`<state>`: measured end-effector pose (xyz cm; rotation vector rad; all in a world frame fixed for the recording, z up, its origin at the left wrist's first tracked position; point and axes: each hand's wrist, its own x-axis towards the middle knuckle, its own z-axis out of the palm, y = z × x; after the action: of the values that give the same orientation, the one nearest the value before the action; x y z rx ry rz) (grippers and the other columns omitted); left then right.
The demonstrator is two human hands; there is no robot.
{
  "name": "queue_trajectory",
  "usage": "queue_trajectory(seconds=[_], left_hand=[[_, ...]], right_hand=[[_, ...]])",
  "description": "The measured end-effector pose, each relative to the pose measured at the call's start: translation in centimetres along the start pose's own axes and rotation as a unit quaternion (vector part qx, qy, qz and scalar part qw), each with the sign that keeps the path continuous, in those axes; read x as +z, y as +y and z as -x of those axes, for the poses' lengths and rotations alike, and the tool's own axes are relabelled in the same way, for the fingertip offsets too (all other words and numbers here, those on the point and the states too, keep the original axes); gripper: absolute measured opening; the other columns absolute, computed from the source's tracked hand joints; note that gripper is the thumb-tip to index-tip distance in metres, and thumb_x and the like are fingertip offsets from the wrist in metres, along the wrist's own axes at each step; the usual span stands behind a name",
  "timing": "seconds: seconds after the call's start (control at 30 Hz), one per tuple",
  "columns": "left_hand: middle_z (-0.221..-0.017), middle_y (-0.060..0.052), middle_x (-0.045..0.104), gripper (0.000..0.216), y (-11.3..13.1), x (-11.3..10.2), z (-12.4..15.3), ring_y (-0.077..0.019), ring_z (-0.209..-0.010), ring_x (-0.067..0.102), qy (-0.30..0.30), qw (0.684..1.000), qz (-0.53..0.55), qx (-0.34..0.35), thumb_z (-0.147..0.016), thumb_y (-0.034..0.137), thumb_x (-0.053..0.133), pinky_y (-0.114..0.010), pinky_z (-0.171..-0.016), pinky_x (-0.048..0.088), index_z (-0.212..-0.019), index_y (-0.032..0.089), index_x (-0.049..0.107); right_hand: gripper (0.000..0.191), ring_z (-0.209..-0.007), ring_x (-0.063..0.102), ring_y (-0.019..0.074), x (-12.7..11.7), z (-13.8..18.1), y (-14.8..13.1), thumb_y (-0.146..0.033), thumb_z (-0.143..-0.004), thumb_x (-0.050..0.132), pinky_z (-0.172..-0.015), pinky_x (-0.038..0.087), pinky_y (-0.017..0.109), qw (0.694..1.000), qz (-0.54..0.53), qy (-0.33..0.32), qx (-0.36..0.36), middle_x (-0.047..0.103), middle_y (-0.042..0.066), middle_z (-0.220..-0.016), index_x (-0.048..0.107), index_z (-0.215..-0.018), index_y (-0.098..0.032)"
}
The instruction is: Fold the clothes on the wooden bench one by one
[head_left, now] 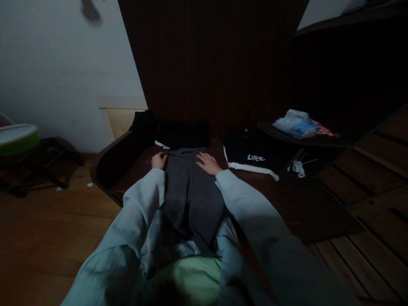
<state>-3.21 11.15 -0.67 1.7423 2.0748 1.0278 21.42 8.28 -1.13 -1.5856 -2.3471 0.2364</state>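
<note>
A dark grey garment [191,191] lies lengthwise on a low dark wooden table [108,165] and hangs down toward my lap. My left hand [159,160] grips the garment's far left corner with curled fingers. My right hand [208,163] lies flat on the garment's far right part, fingers stretched out. Both arms wear pale blue sleeves.
Folded black clothes [178,131] sit at the table's far edge. A folded black garment with white lettering [251,158] lies to the right. A plastic bag [296,123] rests on a round tray. A green-rimmed basin [15,138] stands at the left. Wooden floor planks surround the table.
</note>
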Motion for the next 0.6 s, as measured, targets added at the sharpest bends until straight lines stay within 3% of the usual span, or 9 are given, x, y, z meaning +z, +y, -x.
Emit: queue_trajectory(seconds=[0.23, 0.37, 0.6], left_hand=[[-0.098, -0.010, 0.066, 0.031, -0.5, -0.1, -0.6, -0.0213, -0.096, 0.059, 0.036, 0.993, 0.105, -0.042, -0.075, 0.018, 0.042, -0.029, -0.085, 0.043, -0.096, 0.010, 0.063], [-0.105, -0.006, 0.063, 0.040, -0.5, 0.2, -0.7, -0.0194, -0.101, 0.056, 0.048, 0.994, 0.095, 0.001, -0.070, 0.010, 0.042, -0.030, -0.090, 0.041, -0.107, 0.017, 0.058], [-0.100, -0.007, 0.062, 0.015, 0.4, 0.0, -1.4, -0.0200, -0.108, 0.051, -0.052, 0.990, 0.104, 0.085, -0.069, 0.016, 0.052, -0.031, -0.097, 0.036, -0.077, 0.016, 0.065]], right_hand=[[0.046, -0.129, 0.027, 0.0224, -0.2, 0.4, -0.3, -0.040, -0.088, 0.037, -0.104, 0.024, 0.040, 1.000, -0.005, 0.007, 0.011, 0.032, 0.006, -0.141, 0.041, -0.129, -0.020], [0.045, -0.129, 0.028, 0.0227, -0.3, 0.5, -0.2, -0.039, -0.087, 0.038, -0.103, 0.025, 0.042, 1.000, -0.008, 0.012, 0.004, 0.034, 0.006, -0.140, 0.041, -0.129, -0.023], [0.043, -0.127, 0.029, 0.0221, -0.3, 0.6, -0.3, -0.035, -0.088, 0.038, -0.102, 0.027, 0.039, 0.999, -0.008, 0.027, -0.019, 0.037, 0.008, -0.138, 0.043, -0.128, -0.019]])
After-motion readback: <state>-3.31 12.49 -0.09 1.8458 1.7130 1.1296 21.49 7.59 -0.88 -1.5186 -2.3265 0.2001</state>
